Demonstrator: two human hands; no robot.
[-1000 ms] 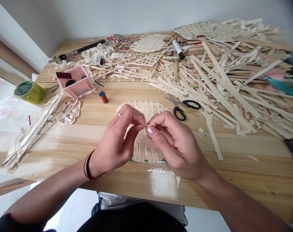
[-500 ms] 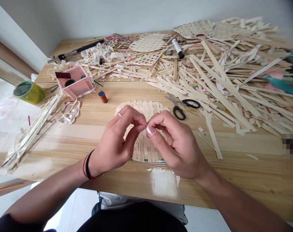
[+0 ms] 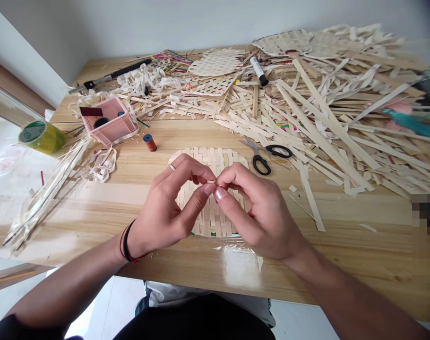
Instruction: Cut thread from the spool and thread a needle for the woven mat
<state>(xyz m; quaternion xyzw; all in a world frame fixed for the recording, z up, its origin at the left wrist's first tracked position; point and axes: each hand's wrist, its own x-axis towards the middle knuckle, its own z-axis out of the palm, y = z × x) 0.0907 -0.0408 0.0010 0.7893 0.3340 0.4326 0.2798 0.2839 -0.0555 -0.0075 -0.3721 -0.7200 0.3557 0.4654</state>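
Over a round mat woven from pale flat strips (image 3: 211, 219), both of my hands meet at their fingertips. My left hand (image 3: 167, 205), with a ring and wrist cords, has its thumb and index finger curled in a loose pinch. The thumb and index finger of my right hand (image 3: 264, 212) press together right beside it. Whatever thin or tiny thing lies between the fingertips is too small to make out. A spool of orange-brown thread (image 3: 150, 144) stands left of the mat. Black-handled scissors (image 3: 258, 147) lie open to the right.
A pink bin (image 3: 110, 125) and a roll of yellowish tape (image 3: 52, 138) stand at the left. Loose pale strips (image 3: 328, 123) are heaped across the back and right, with a glue stick (image 3: 259, 71) and woven pieces (image 3: 217, 62) on top. Bundled strips (image 3: 47, 193) lie front left.
My left thumb and index finger have parted slightly at the tips. My right hand keeps its pinch in nearly the same place. The whole view has shifted a little.
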